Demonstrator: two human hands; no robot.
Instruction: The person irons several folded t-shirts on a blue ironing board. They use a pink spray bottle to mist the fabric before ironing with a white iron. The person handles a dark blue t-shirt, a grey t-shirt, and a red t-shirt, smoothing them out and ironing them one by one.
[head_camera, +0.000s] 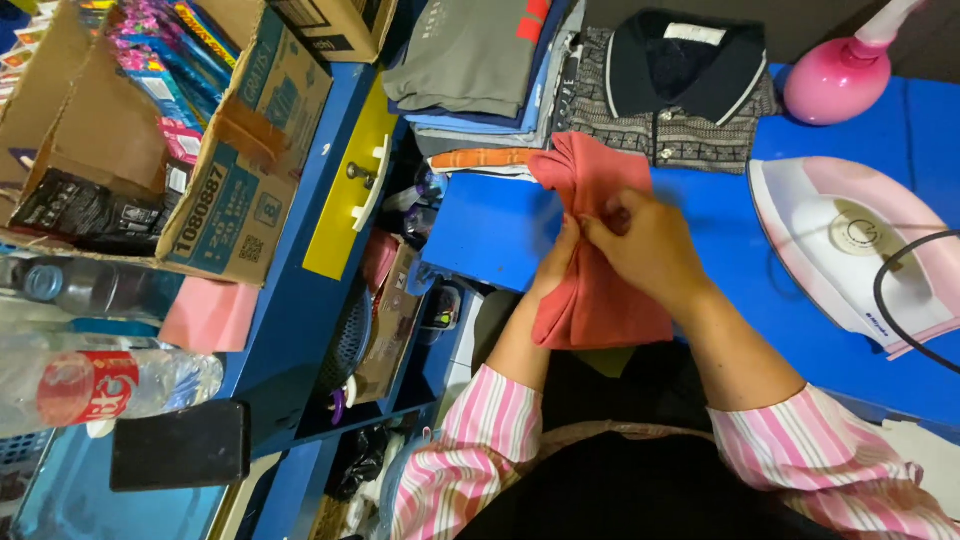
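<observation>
Head view: left hand (562, 262) mostly hidden behind the red cloth (600, 290), fingers closed on its edge; right hand (645, 245) pinching the folds on top. Cloth salmon-red, soft, bunched at the upper end, long axis running from near body toward the folded shirts (560, 80), over the blue board (500, 230).

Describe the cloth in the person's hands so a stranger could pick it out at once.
Find the blue ironing surface with the pink-and-white iron lying at its right. At its near edge, the left hand and right hand grip a folded coral-red cloth. It is plain, unlike the patterned collared shirt and the stacked clothes behind it.
</observation>
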